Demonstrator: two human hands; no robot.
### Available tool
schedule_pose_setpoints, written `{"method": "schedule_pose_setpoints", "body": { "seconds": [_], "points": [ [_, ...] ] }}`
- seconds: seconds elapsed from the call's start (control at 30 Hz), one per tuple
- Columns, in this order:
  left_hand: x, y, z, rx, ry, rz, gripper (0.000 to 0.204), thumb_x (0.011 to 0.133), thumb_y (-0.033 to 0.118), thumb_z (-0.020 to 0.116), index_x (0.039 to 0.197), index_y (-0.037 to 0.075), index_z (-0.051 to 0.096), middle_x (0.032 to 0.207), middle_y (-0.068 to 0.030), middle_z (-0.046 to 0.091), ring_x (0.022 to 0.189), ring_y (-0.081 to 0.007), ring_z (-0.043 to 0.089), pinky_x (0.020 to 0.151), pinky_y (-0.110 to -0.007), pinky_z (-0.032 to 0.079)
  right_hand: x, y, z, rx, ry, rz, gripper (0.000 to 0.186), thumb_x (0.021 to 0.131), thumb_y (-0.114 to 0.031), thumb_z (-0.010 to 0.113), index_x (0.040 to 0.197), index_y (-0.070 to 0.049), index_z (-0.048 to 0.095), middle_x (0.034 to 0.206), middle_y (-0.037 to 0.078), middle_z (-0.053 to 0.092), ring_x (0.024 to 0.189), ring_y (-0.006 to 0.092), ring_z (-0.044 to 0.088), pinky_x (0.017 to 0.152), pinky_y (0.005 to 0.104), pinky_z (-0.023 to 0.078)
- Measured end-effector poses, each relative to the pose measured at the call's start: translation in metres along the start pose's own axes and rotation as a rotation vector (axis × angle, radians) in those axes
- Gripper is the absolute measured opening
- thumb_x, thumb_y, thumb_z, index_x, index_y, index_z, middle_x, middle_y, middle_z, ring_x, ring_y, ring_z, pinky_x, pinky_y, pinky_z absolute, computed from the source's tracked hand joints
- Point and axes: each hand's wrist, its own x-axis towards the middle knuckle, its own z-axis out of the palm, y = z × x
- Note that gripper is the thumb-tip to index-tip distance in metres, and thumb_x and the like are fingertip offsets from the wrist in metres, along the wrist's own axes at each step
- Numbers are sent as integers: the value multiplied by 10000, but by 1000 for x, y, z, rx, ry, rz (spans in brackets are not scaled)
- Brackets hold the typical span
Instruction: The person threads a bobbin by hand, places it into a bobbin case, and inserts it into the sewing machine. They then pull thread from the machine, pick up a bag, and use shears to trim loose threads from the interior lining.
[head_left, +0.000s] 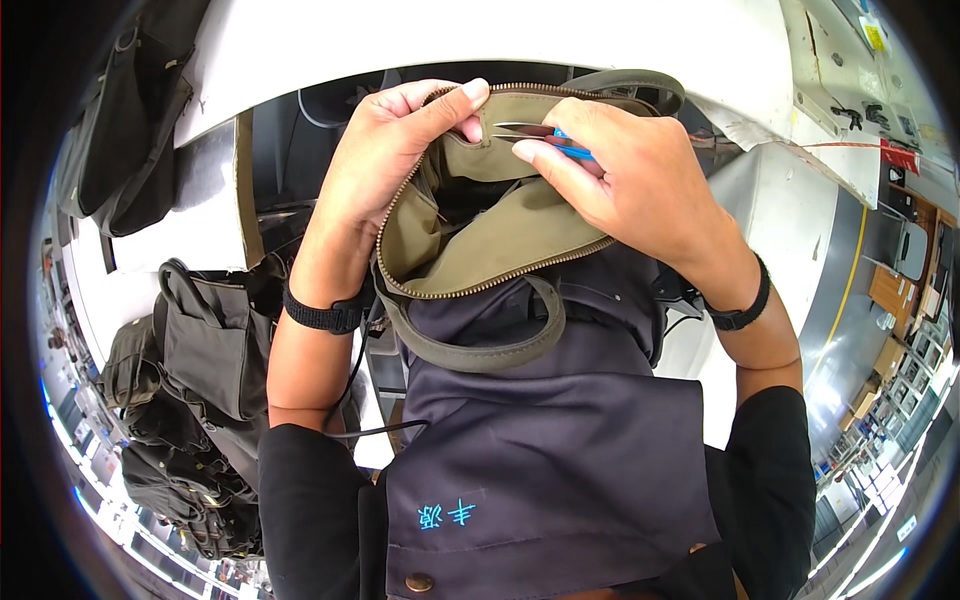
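A handbag [520, 240] with an olive lining lies against my apron, its zipped mouth spread wide. My left hand [385, 140] grips the far left of its rim, thumb on the brass-toothed zipper [450, 294] and fingertips inside against the lining. In my right hand [645, 180] is a pair of thread snips [522, 129] with blue handles. Their blades point left, close to a lining seam near my left fingertips. Whether a thread lies between the blades is too small to tell. One carrying handle [480, 355] droops toward me; the other [640, 80] stands at the far side.
A white worktable [480, 35] curves across the far side. To my left, several dark bags [210, 350] are piled up, and more dark bags [135, 130] lie farther off. A thin black cord [375, 433] runs beside my left arm.
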Motion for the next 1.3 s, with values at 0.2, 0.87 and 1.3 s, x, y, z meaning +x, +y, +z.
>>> {"method": "schedule_pose_setpoints", "body": {
  "seconds": [0.2,0.87,1.3],
  "points": [
    [-2,0,3,6,9,46,278,938,290,705,770,69,715,763,28,667,780,-53,569,791,-222,426,1,-3,-1,5,-31,24,246,918,-291,660,850,-61,607,705,89,636,611,286,645,510,368,483],
    [-1,-5,7,-24,-15,70,248,937,270,711,820,52,728,773,17,676,766,-46,571,754,-214,432,7,7,-5,-176,-47,-176,204,887,-291,690,821,-116,609,645,39,617,549,233,623,483,346,469],
    [6,-11,-2,-7,9,33,255,935,275,704,793,64,728,786,17,687,835,-63,577,886,-241,412,16,5,-15,896,131,426,245,933,-220,726,826,-15,646,676,-66,475,630,23,402,541,228,342]
  ]
}}
